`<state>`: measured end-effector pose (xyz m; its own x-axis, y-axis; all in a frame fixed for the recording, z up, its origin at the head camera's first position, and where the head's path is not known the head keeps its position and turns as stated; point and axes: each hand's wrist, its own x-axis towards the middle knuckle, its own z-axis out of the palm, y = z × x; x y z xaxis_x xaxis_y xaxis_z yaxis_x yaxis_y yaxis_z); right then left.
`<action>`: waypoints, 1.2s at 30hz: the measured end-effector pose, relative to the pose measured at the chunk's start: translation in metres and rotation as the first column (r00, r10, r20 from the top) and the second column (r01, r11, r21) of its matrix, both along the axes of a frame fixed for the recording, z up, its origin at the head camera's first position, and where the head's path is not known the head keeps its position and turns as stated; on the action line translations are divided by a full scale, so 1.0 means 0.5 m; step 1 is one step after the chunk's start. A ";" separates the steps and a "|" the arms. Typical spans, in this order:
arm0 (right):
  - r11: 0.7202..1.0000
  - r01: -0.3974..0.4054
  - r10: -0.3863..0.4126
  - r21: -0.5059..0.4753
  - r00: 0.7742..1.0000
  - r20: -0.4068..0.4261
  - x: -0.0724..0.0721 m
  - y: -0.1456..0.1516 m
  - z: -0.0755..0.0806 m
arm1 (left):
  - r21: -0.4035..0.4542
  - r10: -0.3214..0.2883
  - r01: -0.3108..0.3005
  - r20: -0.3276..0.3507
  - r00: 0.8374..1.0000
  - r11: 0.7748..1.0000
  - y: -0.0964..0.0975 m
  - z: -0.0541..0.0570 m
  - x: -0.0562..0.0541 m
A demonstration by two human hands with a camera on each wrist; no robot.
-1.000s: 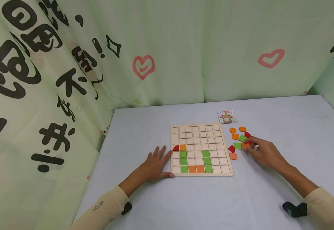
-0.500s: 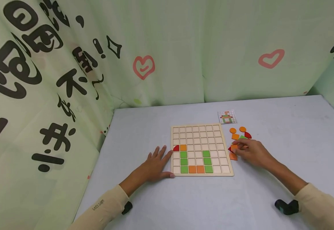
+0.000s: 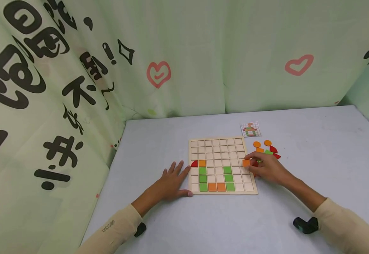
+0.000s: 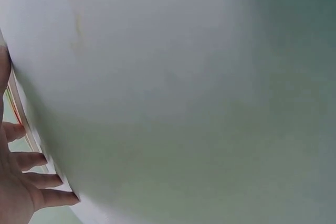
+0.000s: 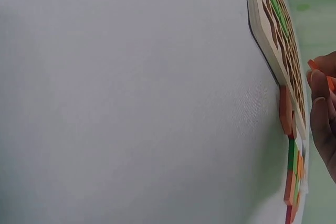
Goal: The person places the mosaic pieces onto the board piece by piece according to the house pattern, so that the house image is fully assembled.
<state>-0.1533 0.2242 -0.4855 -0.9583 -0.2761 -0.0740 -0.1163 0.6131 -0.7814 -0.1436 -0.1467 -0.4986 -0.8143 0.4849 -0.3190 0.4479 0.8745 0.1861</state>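
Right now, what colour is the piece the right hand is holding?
Orange: the held piece in the right hand shows best in the head view.

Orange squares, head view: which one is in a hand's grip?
The orange square pinched by the right hand, seen against the board's right edge; the others sit in cells or lie loose beside the board.
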 end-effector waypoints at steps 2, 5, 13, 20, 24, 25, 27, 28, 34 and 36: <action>1.000 -0.013 0.013 -0.006 1.000 -0.009 -0.001 -0.007 0.001 | 0.004 -0.001 0.001 -0.006 1.000 1.000 0.000 -0.001 0.000; 1.000 -0.026 0.026 0.003 1.000 -0.016 -0.004 -0.018 0.000 | 0.012 0.004 -0.004 -0.013 1.000 1.000 -0.001 -0.001 -0.001; 0.998 -0.043 0.046 0.052 0.998 -0.049 -0.011 -0.046 -0.002 | 0.042 0.023 -0.023 -0.006 1.000 0.999 -0.001 0.002 -0.004; 0.997 -0.074 0.074 0.002 0.997 -0.015 -0.023 -0.068 -0.005 | 0.054 0.034 -0.034 -0.002 0.999 0.998 0.000 0.003 -0.004; 0.996 -0.094 0.094 -0.007 0.996 0.004 -0.030 -0.084 -0.002 | 0.057 0.040 -0.040 -0.005 0.999 0.998 0.001 0.003 -0.004; 0.995 -0.097 0.097 -0.005 0.995 0.010 -0.032 -0.088 -0.001 | 0.058 0.043 -0.043 -0.005 0.999 0.997 0.001 0.003 -0.004; 0.994 -0.105 0.106 -0.003 0.994 0.024 -0.036 -0.097 0.000 | 0.059 0.047 -0.046 -0.007 0.999 0.997 0.002 0.003 -0.004; 0.994 -0.110 0.110 -0.004 0.993 0.032 -0.038 -0.101 0.001 | 0.059 0.049 -0.048 -0.007 0.999 0.997 0.002 0.003 -0.004; 0.989 -0.146 0.146 -0.012 0.989 0.036 -0.055 -0.123 0.001 | 0.083 0.068 -0.068 0.000 0.998 0.994 0.004 0.004 -0.003; 0.988 -0.153 0.153 0.000 0.988 0.029 -0.061 -0.130 -0.001 | 0.090 0.072 -0.072 0.004 0.997 0.993 0.004 0.004 -0.003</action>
